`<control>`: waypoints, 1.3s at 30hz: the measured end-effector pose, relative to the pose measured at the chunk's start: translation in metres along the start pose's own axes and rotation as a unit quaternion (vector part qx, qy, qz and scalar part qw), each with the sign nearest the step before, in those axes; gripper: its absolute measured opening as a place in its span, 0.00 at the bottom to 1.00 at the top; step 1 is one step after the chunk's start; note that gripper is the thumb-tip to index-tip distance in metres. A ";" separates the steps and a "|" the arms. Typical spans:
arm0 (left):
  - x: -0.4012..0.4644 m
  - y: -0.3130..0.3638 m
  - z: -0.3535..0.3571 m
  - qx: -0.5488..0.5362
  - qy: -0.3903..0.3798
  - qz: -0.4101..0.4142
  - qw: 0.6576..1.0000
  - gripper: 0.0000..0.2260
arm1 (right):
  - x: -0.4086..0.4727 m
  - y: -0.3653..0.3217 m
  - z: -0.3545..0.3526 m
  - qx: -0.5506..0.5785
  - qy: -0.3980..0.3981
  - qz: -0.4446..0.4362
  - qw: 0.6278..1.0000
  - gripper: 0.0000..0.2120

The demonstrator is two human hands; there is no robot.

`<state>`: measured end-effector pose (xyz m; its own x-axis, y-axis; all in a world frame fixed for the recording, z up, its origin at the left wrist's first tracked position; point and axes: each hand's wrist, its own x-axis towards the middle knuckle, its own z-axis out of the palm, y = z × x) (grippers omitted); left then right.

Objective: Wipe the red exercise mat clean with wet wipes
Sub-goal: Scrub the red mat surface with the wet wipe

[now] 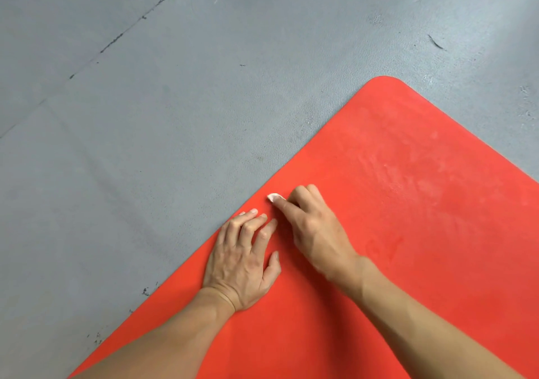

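Spreading across the grey floor [145, 145], the red mat [423, 232] lies flat, its rounded corner pointing away, with pale, dusty smears on its far right part. The left hand [242, 259] rests palm down near the mat's left edge, fingers straight and slightly spread, holding nothing. The right hand [312, 227], fingers curled, presses a small bunched white wipe [274, 197] against the mat just beside the left fingertips.

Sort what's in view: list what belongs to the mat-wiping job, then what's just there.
Belongs to the job:
red mat
wet wipe, small white wad
right hand, pinching the wipe
left hand, flat on the mat

Just there:
grey floor
dark scuff marks on it
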<state>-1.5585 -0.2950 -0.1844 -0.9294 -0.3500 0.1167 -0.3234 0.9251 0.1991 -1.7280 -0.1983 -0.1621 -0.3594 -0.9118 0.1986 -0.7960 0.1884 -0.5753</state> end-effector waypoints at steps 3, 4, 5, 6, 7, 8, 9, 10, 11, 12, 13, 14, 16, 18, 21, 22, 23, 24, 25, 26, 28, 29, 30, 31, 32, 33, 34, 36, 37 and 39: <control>-0.001 0.000 0.000 -0.002 -0.001 -0.002 1.000 0.25 | 0.028 0.041 -0.018 -0.049 0.029 0.013 0.998 0.15; 0.000 0.000 0.001 -0.005 -0.002 -0.002 1.000 0.25 | 0.040 0.054 -0.024 -0.074 0.088 0.069 0.991 0.13; 0.000 0.000 0.001 -0.007 -0.002 -0.003 1.000 0.25 | 0.048 0.062 -0.027 -0.084 0.132 0.134 0.979 0.12; 0.000 0.000 0.000 -0.009 -0.002 -0.003 1.000 0.25 | 0.052 0.060 -0.025 -0.082 0.154 0.174 0.969 0.12; 0.000 0.000 0.000 -0.009 -0.003 -0.002 1.000 0.25 | 0.052 0.051 -0.018 -0.076 0.153 0.176 0.969 0.13; 0.000 0.000 0.000 -0.008 -0.003 -0.001 1.000 0.25 | 0.048 0.036 -0.009 -0.059 0.120 0.136 0.982 0.15; 0.000 0.000 0.000 -0.005 -0.003 -0.002 1.000 0.25 | 0.042 0.021 -0.001 -0.030 0.067 0.067 0.995 0.17; 0.000 0.000 0.000 -0.003 -0.002 -0.003 1.000 0.25 | 0.034 0.007 0.004 -0.005 0.006 -0.008 1.000 0.19; 0.000 0.000 -0.001 -0.003 -0.001 -0.004 1.000 0.25 | 0.029 0.001 0.006 0.002 -0.053 -0.066 0.996 0.20; 0.000 0.000 0.000 -0.005 0.000 -0.004 1.000 0.25 | 0.030 0.003 0.003 -0.006 -0.095 -0.111 0.989 0.21; 0.000 0.000 0.000 -0.006 0.001 -0.004 1.000 0.25 | 0.038 0.014 -0.002 -0.023 -0.110 -0.137 0.984 0.21; -0.001 0.000 0.000 -0.007 0.000 -0.004 1.000 0.25 | 0.046 0.026 -0.007 -0.046 -0.095 -0.132 0.986 0.21; 0.000 0.000 0.000 -0.009 -0.002 -0.004 1.000 0.25 | 0.064 0.060 -0.023 -0.100 -0.001 -0.045 0.994 0.17; 0.000 -0.001 0.000 -0.006 -0.006 -0.006 1.000 0.25 | 0.071 0.073 -0.030 -0.123 0.082 0.078 0.986 0.14; -0.001 0.000 -0.001 -0.001 -0.007 -0.005 1.000 0.25 | 0.062 0.035 -0.006 -0.093 0.046 0.059 0.993 0.11; -0.001 0.001 -0.001 -0.001 -0.007 -0.006 1.000 0.26 | 0.054 0.020 0.001 -0.074 -0.003 -0.003 0.997 0.14; -0.001 0.001 -0.001 -0.002 -0.008 -0.007 1.000 0.26 | 0.048 0.013 0.003 -0.067 -0.053 -0.054 0.995 0.17; 0.000 0.000 -0.001 -0.003 -0.008 -0.007 1.000 0.26 | 0.049 0.017 -0.002 -0.066 -0.082 -0.087 0.991 0.20; 0.000 0.000 -0.001 -0.004 -0.007 -0.006 1.000 0.25 | 0.054 0.029 -0.008 -0.073 -0.079 -0.088 0.990 0.20; 0.000 0.000 -0.001 -0.004 -0.007 -0.004 1.000 0.25 | 0.058 0.042 -0.015 -0.087 -0.051 -0.057 0.993 0.19; 0.000 -0.001 0.000 -0.004 -0.005 -0.003 1.000 0.25 | 0.061 0.069 -0.029 -0.118 0.049 0.044 0.991 0.16; 0.000 -0.001 0.000 -0.005 -0.004 -0.003 1.000 0.25 | 0.058 0.072 -0.030 -0.118 0.090 0.098 0.984 0.14; -0.001 -0.001 -0.001 -0.006 -0.001 -0.003 1.000 0.25 | 0.051 0.064 -0.026 -0.113 0.114 0.137 0.977 0.14; -0.001 -0.001 0.000 -0.006 0.001 -0.003 1.000 0.25 | 0.039 0.050 -0.018 -0.108 0.121 0.155 0.975 0.14; -0.001 -0.001 0.000 -0.005 0.001 -0.003 1.000 0.25 | 0.022 0.031 -0.008 -0.092 0.105 0.148 0.979 0.15; -0.001 -0.001 0.000 -0.003 0.000 -0.003 1.000 0.25 | 0.003 0.014 0.001 -0.071 0.076 0.121 0.987 0.17; -0.001 -0.001 0.001 -0.002 -0.001 -0.004 1.000 0.25 | -0.018 -0.002 0.006 -0.053 0.039 0.080 0.995 0.19; -0.001 -0.001 0.001 0.000 -0.001 -0.004 1.000 0.25 | -0.049 -0.015 0.004 -0.050 -0.029 -0.007 0.998 0.21; -0.001 -0.001 0.001 -0.001 -0.001 -0.002 1.000 0.25 | -0.050 -0.006 -0.004 -0.059 -0.051 -0.049 0.996 0.21; 0.000 -0.002 0.001 -0.005 -0.001 -0.002 1.000 0.25 | -0.036 0.028 -0.018 -0.086 -0.028 -0.056 0.994 0.20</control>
<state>-1.5581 -0.2964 -0.1856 -0.9289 -0.3527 0.1132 -0.3249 0.9225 0.2083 -1.7461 -0.1540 -0.1714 -0.2392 -0.9487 0.2068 -0.9027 0.1389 -0.4073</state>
